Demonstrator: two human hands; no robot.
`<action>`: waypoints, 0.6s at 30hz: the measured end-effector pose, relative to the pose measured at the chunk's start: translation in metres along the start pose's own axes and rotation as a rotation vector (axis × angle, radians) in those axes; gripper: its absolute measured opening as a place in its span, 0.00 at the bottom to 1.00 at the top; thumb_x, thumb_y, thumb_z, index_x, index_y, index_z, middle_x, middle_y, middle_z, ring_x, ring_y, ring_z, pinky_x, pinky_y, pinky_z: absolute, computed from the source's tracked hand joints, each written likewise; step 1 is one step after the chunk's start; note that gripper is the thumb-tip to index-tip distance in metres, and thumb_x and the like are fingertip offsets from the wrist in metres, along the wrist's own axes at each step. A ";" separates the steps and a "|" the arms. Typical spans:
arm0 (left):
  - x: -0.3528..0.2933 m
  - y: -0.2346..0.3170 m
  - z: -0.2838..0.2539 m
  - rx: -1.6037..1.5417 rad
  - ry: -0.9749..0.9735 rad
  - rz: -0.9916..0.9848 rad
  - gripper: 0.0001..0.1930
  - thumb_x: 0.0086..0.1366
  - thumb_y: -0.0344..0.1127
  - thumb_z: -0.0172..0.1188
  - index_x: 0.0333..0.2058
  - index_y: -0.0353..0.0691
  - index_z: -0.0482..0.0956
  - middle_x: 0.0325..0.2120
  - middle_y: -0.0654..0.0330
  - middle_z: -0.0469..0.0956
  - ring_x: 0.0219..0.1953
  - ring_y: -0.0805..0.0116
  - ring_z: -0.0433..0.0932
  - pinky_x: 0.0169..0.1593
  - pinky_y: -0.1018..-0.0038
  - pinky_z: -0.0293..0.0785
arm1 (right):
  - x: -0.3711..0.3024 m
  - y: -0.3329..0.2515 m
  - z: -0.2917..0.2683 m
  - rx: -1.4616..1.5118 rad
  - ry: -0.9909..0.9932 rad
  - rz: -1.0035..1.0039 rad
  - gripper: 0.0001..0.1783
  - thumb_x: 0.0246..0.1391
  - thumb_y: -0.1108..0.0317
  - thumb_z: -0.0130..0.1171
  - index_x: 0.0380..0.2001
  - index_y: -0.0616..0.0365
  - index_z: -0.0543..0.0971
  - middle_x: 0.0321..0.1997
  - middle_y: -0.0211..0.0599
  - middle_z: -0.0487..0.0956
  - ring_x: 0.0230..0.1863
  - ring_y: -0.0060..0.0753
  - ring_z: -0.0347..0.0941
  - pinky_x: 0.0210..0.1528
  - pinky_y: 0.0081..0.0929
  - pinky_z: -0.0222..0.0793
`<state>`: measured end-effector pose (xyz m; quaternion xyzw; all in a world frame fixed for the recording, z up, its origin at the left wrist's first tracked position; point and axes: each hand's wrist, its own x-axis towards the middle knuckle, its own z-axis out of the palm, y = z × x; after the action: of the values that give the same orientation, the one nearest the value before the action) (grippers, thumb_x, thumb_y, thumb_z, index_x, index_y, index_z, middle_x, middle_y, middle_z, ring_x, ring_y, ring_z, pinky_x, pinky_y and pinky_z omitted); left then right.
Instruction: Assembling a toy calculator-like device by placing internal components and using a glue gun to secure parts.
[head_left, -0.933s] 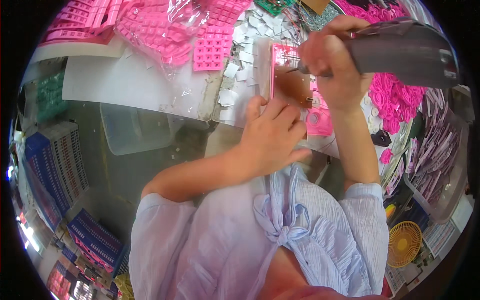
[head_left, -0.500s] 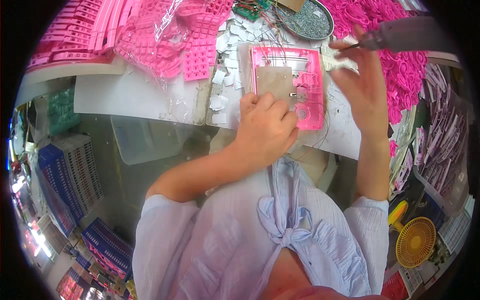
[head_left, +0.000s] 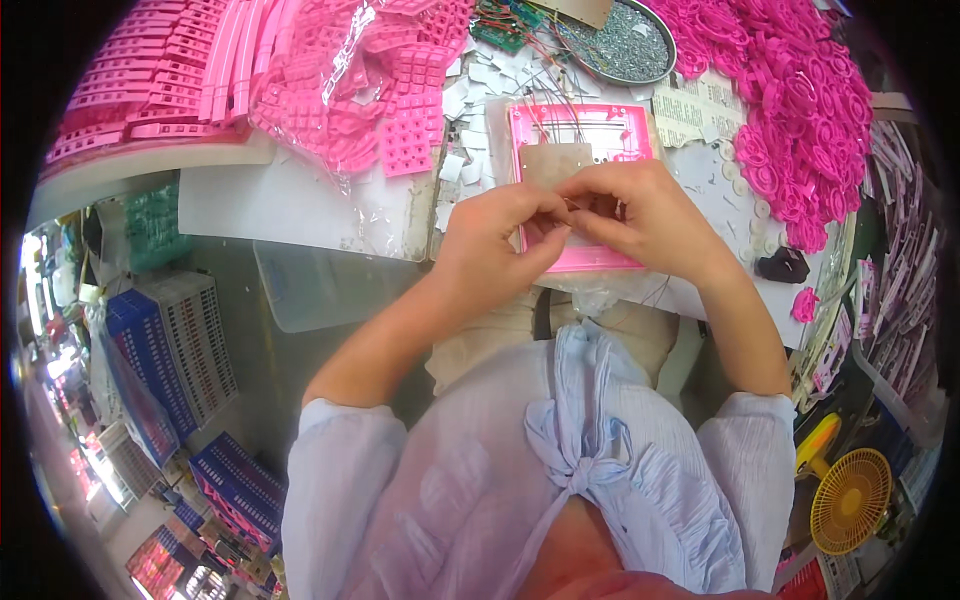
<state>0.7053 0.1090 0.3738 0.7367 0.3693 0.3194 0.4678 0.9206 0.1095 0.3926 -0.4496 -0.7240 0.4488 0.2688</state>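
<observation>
My left hand [head_left: 502, 238] and my right hand [head_left: 645, 215] meet over a pink plastic casing [head_left: 590, 262]. Thumb and fingers are pinched on both, fingertips almost touching. What they hold is too small and too covered to make out. Just beyond the fingertips, a flat brown board [head_left: 552, 162] lies inside the casing, and thin wires [head_left: 560, 122] run from its far side. My hands cover the casing's middle and part of its right side.
Beyond the casing stand a round tray of small screws [head_left: 640, 50] and a green circuit board [head_left: 508, 25]. Pink keypads [head_left: 410, 130] lie left, white squares [head_left: 470, 165] beside the casing. Pink rings [head_left: 800, 130] are heaped right, near a black object [head_left: 783, 265]. A yellow fan [head_left: 850, 500] stands lower right.
My right hand has come down from beside the grey powered screwdriver to the casing, meeting my left. The screwdriver has left the view. My left hand has turned, its fingertips now at the right hand's.
</observation>
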 end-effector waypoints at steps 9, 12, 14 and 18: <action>0.010 -0.013 0.018 0.091 0.123 0.145 0.14 0.56 0.23 0.65 0.41 0.37 0.73 0.28 0.57 0.77 0.27 0.63 0.77 0.31 0.68 0.74 | -0.011 -0.008 0.010 0.083 0.215 0.237 0.08 0.51 0.68 0.65 0.30 0.63 0.79 0.25 0.39 0.78 0.21 0.32 0.73 0.26 0.29 0.68; 0.014 -0.018 0.021 0.185 0.114 0.263 0.16 0.55 0.21 0.64 0.43 0.37 0.72 0.29 0.58 0.76 0.27 0.64 0.76 0.31 0.69 0.72 | -0.012 -0.006 0.008 0.063 0.219 0.195 0.06 0.53 0.71 0.63 0.30 0.63 0.78 0.25 0.34 0.75 0.22 0.25 0.69 0.25 0.25 0.65; 0.016 -0.020 0.024 0.243 0.139 0.354 0.16 0.56 0.18 0.62 0.44 0.35 0.73 0.30 0.59 0.76 0.25 0.70 0.73 0.30 0.75 0.70 | -0.012 -0.003 0.007 0.046 0.177 0.186 0.03 0.57 0.74 0.59 0.31 0.62 0.76 0.27 0.26 0.74 0.24 0.13 0.65 0.25 0.18 0.62; 0.016 -0.019 0.013 0.173 0.125 0.177 0.19 0.53 0.23 0.64 0.45 0.37 0.73 0.34 0.59 0.75 0.34 0.63 0.74 0.39 0.67 0.68 | -0.013 0.004 0.006 0.230 0.169 0.274 0.05 0.57 0.72 0.60 0.31 0.63 0.76 0.26 0.26 0.74 0.24 0.14 0.65 0.25 0.19 0.62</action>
<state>0.7193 0.1224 0.3532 0.7829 0.3573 0.3715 0.3485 0.9236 0.0964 0.3868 -0.5462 -0.5749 0.5218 0.3146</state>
